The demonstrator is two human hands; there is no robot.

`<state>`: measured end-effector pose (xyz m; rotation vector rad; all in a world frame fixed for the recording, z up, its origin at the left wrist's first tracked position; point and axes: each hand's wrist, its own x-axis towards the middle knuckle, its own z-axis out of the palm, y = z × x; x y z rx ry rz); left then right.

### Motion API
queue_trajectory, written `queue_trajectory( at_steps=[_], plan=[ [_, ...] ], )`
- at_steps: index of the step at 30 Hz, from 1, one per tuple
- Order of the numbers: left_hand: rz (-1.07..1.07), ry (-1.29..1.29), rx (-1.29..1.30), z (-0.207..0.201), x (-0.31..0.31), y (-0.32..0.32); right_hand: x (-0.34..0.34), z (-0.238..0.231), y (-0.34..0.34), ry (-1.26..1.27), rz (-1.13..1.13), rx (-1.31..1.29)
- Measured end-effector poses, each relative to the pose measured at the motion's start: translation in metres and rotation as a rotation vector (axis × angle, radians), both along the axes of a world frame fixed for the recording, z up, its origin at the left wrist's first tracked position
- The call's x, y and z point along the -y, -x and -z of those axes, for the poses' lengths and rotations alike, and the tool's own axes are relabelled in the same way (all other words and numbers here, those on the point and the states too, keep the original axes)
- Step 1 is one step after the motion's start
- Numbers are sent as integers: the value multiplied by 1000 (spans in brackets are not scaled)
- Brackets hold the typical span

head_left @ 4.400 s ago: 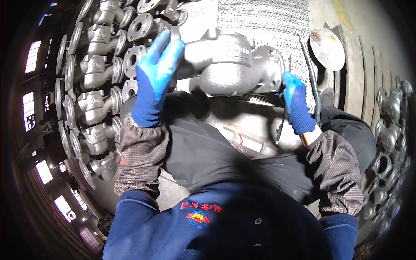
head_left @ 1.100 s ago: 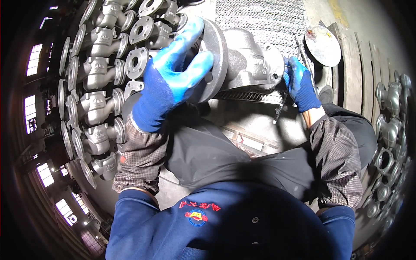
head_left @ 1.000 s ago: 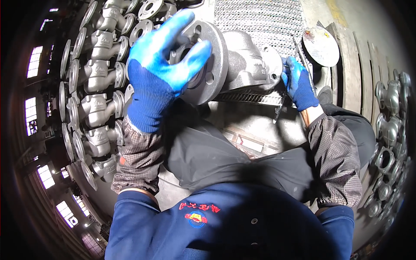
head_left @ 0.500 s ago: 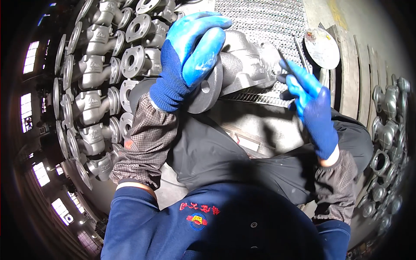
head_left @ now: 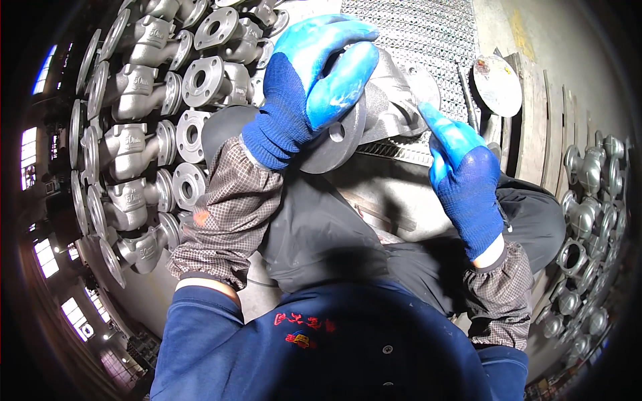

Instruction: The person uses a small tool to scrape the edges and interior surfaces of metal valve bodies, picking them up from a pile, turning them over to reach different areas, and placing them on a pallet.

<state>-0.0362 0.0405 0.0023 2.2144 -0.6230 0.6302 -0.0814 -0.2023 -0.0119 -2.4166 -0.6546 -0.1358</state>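
A grey cast valve body [head_left: 388, 100] with round flanges lies tilted over a metal mesh in front of me. My left hand [head_left: 328, 67], in a blue coated glove, is closed over the top of its near flange [head_left: 344, 144], thumb on one side and fingers curled on the other. My right hand [head_left: 461, 150], gloved alike, is beside the far right flange [head_left: 422, 83], with its index finger stretched toward that flange's lower edge. The other fingers are curled under. Whatever they hold is hidden by the glove.
Rows of similar flanged valve bodies [head_left: 137, 90] stand close on my left. More castings [head_left: 588, 220] lie at the right. Beyond the work is the mesh [head_left: 408, 33], with a stained white round plate [head_left: 497, 85] and wooden slats [head_left: 555, 127] to its right.
My left hand and the valve body have shifted slightly right. The right hand has moved left and closer to the flange; the thin dark tool at its fingers earlier is no longer clearly visible.
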Motion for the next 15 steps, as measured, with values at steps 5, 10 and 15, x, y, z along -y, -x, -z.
queue_trajectory(
  at_steps=[5, 10, 15],
  plan=[
    [3, -32, 22, -4, 2, 2, -5, -1, 3, -2, 12, 11],
    [-2, -69, 34, -5, 4, 2, -6, 5, 7, 94, 17, 53],
    [14, -35, -23, -5, 4, 1, -17, 0, 18, 398, 89, 41]
  ],
)
